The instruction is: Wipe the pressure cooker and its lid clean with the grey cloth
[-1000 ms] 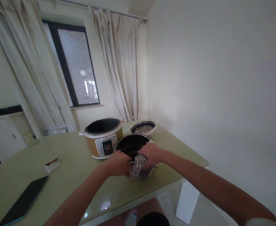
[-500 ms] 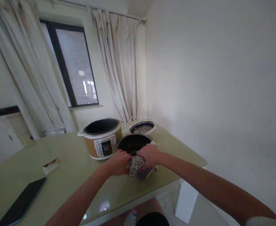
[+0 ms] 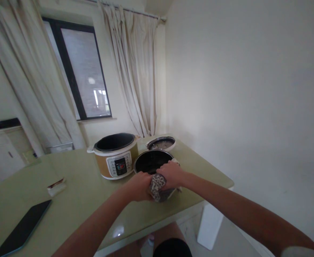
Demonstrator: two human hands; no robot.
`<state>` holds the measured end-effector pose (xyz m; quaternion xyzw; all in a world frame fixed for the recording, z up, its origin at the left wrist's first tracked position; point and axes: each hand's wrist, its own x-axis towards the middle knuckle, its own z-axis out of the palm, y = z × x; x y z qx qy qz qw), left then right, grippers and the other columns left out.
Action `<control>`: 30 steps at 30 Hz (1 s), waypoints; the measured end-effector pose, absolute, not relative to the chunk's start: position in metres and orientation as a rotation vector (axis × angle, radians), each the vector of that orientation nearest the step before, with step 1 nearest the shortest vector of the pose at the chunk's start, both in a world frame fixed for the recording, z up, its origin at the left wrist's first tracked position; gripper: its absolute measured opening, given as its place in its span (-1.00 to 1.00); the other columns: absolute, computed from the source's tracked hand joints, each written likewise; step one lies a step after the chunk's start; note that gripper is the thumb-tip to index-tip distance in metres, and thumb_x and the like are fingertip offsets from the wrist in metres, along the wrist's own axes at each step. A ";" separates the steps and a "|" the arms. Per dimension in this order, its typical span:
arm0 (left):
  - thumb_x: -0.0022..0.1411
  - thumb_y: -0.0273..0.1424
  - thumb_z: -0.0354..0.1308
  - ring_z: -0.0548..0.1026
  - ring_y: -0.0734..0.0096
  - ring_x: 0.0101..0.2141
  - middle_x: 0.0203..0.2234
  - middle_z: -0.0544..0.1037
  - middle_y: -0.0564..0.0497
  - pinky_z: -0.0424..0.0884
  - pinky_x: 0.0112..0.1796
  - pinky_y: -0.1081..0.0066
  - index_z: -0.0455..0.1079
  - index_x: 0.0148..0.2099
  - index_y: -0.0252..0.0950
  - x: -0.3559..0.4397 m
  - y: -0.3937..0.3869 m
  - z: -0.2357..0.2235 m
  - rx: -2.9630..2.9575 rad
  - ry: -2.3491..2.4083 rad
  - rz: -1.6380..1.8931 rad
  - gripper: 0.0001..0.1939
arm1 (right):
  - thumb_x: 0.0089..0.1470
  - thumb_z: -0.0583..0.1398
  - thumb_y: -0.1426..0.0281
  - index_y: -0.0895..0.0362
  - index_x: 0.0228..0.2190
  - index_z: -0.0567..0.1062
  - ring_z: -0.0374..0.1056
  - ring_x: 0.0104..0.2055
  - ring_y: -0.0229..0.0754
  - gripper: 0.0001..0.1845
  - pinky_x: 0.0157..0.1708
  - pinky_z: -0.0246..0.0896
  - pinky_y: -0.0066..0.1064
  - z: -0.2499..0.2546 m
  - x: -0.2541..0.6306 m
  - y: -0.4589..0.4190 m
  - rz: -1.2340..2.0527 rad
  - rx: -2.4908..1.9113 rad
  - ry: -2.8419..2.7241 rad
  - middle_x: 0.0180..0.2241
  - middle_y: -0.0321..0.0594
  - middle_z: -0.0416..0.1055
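Observation:
A dark inner pot (image 3: 149,161) stands on the green table, close to its near edge. My right hand (image 3: 171,174) is closed on a grey-and-white patterned cloth (image 3: 157,185), pressing it against the pot's near rim and outer wall. Fingers of my left hand (image 3: 140,185) curl over the same rim just left of the cloth, gripping the pot. To the left of the pot is the pressure cooker body (image 3: 117,157), gold and white with a control panel, its top uncovered. Behind the pot rests a round lid (image 3: 161,143) with its inner side up.
On the left of the table (image 3: 84,185) lie a dark tablet-like slab (image 3: 23,228) and a small white packet (image 3: 56,187). A plain wall (image 3: 239,92) rises to the right. Curtains (image 3: 135,71) and a window stand behind; my leg is under the table edge.
My left hand has shifted slightly right along the rim, nearer the cloth. My right hand has moved only slightly, with the cloth still in it. The view has drifted a little.

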<state>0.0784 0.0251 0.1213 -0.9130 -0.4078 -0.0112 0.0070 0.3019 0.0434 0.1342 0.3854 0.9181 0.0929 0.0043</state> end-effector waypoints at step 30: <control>0.17 -0.17 0.34 0.69 0.03 -0.22 -0.32 0.73 -0.17 0.46 -0.24 0.28 0.64 -0.29 -0.18 0.073 0.005 0.128 -2.864 -1.241 -0.035 -0.80 | -0.25 0.49 -0.12 0.06 -0.12 0.70 0.55 -0.17 -0.09 -0.28 -0.21 0.34 -0.44 0.162 0.318 0.051 -0.858 0.985 2.673 -0.21 -0.31 0.66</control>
